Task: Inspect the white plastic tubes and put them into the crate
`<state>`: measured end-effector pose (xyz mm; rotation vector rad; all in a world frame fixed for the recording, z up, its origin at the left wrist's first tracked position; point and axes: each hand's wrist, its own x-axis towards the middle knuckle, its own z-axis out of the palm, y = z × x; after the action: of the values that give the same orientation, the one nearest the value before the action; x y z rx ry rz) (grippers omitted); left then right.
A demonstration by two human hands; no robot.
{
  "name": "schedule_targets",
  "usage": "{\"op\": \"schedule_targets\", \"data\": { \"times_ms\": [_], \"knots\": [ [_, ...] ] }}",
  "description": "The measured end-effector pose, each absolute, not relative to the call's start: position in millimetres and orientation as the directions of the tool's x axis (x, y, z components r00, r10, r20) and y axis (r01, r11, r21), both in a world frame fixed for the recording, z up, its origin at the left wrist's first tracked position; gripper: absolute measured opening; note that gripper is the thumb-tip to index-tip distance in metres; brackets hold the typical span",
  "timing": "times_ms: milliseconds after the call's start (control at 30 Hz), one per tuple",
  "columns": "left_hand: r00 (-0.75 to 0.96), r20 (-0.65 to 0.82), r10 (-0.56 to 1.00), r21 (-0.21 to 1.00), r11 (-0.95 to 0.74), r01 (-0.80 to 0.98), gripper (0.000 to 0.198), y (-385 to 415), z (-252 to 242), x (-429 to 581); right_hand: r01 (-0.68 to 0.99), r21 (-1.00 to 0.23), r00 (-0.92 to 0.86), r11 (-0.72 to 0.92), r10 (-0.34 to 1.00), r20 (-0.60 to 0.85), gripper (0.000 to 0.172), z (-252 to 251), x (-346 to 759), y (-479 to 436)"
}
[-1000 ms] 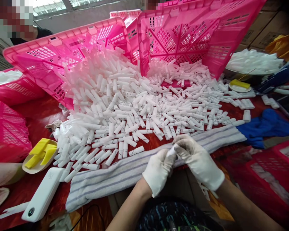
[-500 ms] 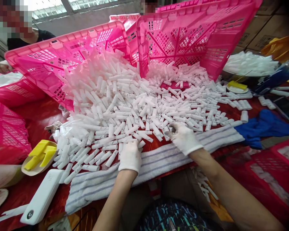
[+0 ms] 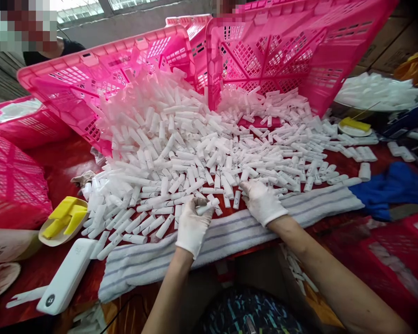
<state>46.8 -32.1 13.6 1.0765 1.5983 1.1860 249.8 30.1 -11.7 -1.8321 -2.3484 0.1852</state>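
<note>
My left hand (image 3: 194, 227), in a white glove with darkened fingertips, is closed on a short white plastic tube (image 3: 208, 207) and holds it just above the near edge of the heap. To its right, my gloved right hand (image 3: 264, 204) reaches left over the front of the heap of white tubes (image 3: 191, 144). Its fingers are stretched out at the tubes, and I see nothing held in them. Between the two hands a loose tube with a dark mark (image 3: 237, 200) lies on the red tabletop (image 3: 226, 213). A striped towel (image 3: 226, 234) runs under both wrists.
Large pink crates (image 3: 271, 51) lie tipped behind the heap. At left are a dish of yellow pieces (image 3: 65, 218) and a white power bank (image 3: 68, 276). A blue cloth (image 3: 393, 188) and a heaped basin (image 3: 379, 93) are at right. Another person's dark sleeve (image 3: 69, 46) shows at back left.
My left hand has turned and lifted slightly, with a tube now showing in its fingers. My right hand's fingers have straightened towards the heap. The whole view has shifted a little.
</note>
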Motion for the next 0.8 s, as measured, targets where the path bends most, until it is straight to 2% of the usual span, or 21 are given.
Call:
{"op": "schedule_targets", "data": {
  "times_ms": [67,100,167,233,267,300,367,433,500,667,733,800],
  "knots": [
    [-0.261,-0.202,0.944,0.974,0.221,0.044,0.031,-37.7,10.6,49.4,0.958,-0.224,-0.18,0.179,0.983,0.015,0.038,-12.8,249.1,27.5],
    [-0.254,-0.236,0.938,0.969,0.245,0.004,0.033,-40.4,8.8,51.3,0.948,-0.28,-0.153,0.15,0.988,0.012,0.038,-12.5,249.4,26.3],
    [-0.205,-0.289,0.935,0.957,0.28,-0.072,0.035,-44.7,5.6,57.0,0.85,-0.509,-0.127,0.131,0.991,0.044,0.036,-9.2,250.7,24.1],
    [-0.125,-0.318,0.94,0.942,0.298,-0.154,0.036,-47.2,4.2,66.0,0.562,-0.82,-0.064,0.109,0.994,0.089,0.033,-1.3,251.8,21.9],
    [-0.085,-0.329,0.941,0.93,0.307,-0.201,0.038,-47.8,4.4,71.6,0.359,-0.93,-0.009,0.075,0.997,0.077,0.033,4.1,251.6,20.7],
    [-0.051,-0.34,0.939,0.912,0.316,-0.26,0.04,-48.1,5.3,77.7,0.153,-0.988,0.044,0.03,0.998,0.037,0.035,10.1,250.6,19.4],
    [0.008,-0.37,0.929,0.845,0.341,-0.412,0.047,-48.7,8.6,90.1,-0.163,-0.984,0.102,-0.066,0.991,-0.084,0.041,21.1,246.2,16.5],
    [0.079,-0.394,0.916,0.754,0.372,-0.542,0.051,-50.0,13.1,100.8,-0.316,-0.941,0.099,-0.124,0.982,-0.162,0.045,27.6,239.4,13.6],
    [0.12,-0.393,0.912,0.718,0.385,-0.579,0.051,-52.7,17.3,108.5,-0.373,-0.921,0.118,-0.107,0.98,-0.162,0.044,28.5,232.6,11.4],
    [0.022,-0.321,0.947,0.879,0.306,-0.365,0.045,-57.6,23.6,114.6,-0.374,-0.923,0.302,0.087,0.953,-0.032,0.034,25.5,231.6,9.3],
    [0.032,-0.338,0.941,0.871,0.326,-0.368,0.046,-55.0,24.5,112.2,-0.421,-0.9,0.269,0.11,0.963,-0.009,0.031,29.8,238.5,8.1],
    [0.077,-0.384,0.92,0.81,0.376,-0.45,0.049,-50.5,24.7,107.4,-0.457,-0.887,0.166,0.073,0.986,-0.004,0.029,36.5,246.6,5.9]
  ]
}}
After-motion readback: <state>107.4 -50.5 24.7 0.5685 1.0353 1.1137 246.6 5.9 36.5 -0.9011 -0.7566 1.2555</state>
